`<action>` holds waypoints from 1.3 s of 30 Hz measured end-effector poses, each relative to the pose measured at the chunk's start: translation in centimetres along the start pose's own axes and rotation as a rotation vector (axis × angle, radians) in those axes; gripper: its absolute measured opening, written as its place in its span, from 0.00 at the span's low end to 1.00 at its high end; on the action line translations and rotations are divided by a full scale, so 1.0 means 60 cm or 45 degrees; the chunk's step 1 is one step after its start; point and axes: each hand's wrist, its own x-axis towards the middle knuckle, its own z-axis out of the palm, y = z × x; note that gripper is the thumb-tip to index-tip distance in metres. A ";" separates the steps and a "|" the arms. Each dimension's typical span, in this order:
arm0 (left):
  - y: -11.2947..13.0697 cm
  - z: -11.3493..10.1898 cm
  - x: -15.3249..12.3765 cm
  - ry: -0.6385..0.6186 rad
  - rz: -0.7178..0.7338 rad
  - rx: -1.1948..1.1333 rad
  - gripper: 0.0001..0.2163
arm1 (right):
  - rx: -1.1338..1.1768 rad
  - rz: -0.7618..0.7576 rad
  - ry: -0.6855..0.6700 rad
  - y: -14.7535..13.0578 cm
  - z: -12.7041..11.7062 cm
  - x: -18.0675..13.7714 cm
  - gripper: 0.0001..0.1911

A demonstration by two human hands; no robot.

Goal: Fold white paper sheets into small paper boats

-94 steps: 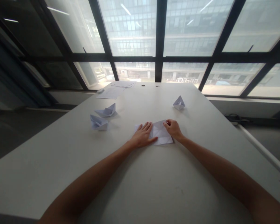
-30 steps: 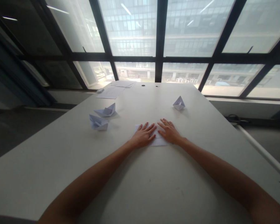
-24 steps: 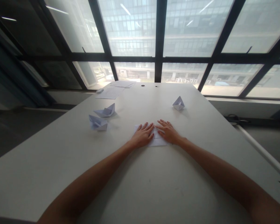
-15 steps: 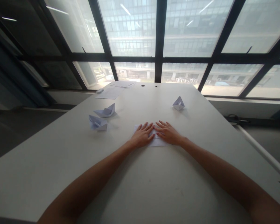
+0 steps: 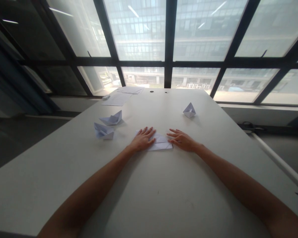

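A folded sheet of white paper lies flat on the table between my hands, with crease lines across it. My left hand rests flat on its left part, fingers spread, hiding that side. At the paper's right edge is my right hand, its fingers stretched out and apart; the thumb is at the edge, and I cannot tell whether it touches. Two folded paper boats, one nearer and one just behind it, sit to the left. Another paper boat stands beyond my right hand.
The white table reaches to the windows. Flat sheets of paper lie at its far left, beside a small white object. Two dark holes, one of them a round hole, are near the far edge. A blue curtain hangs at left.
The folded paper has shifted left under my left hand. My hands have moved apart, and my right hand has come off the paper's middle to its right edge.
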 end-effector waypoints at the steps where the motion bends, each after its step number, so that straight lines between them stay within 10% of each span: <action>1: -0.005 -0.001 0.000 -0.001 -0.004 0.002 0.30 | 0.019 -0.012 0.020 0.002 0.000 0.000 0.17; 11: 0.012 -0.007 -0.005 -0.013 0.064 0.001 0.30 | 0.126 -0.025 0.432 -0.014 0.008 0.007 0.18; 22: 0.066 -0.015 -0.014 -0.016 0.162 -0.078 0.32 | 0.069 -0.079 -0.102 -0.051 0.020 0.020 0.18; 39: 0.056 -0.004 -0.008 0.037 0.015 -0.066 0.32 | 0.107 -0.023 -0.133 -0.054 0.014 0.021 0.16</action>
